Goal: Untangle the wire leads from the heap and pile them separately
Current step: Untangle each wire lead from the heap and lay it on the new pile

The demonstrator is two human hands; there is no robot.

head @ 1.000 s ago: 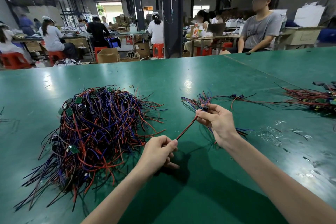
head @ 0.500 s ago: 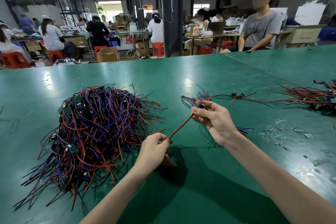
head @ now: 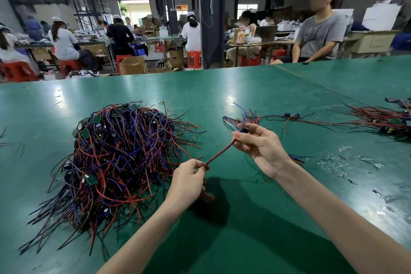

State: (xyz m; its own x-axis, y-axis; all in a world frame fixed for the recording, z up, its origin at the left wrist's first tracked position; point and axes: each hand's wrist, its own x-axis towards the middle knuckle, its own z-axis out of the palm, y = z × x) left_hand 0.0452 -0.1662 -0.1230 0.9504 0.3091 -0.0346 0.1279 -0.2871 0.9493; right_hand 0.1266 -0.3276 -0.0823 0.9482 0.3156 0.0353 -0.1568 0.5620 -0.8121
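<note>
Wire lead (head: 219,153) (one, red-black): left hand (head: 189,181) and right hand (head: 261,148) each pinch an end; one heap (head: 115,158) beside.

Your flat table top (head: 244,91) is a plain glossy green with pale patches of glare. On it, the big tangled heap of wire leads (head: 115,158) mixes red, blue-violet and black strands, dotted with small square green circuit boards (head: 96,119). The two-strand wire lead (head: 219,154) you hold is red paired with black. The small pile of separated leads (head: 246,118) shows blue, red and black. The far pile of leads (head: 382,118) at the right edge is mostly red and black. The plastic stools (head: 194,55) behind are bright red.
</note>
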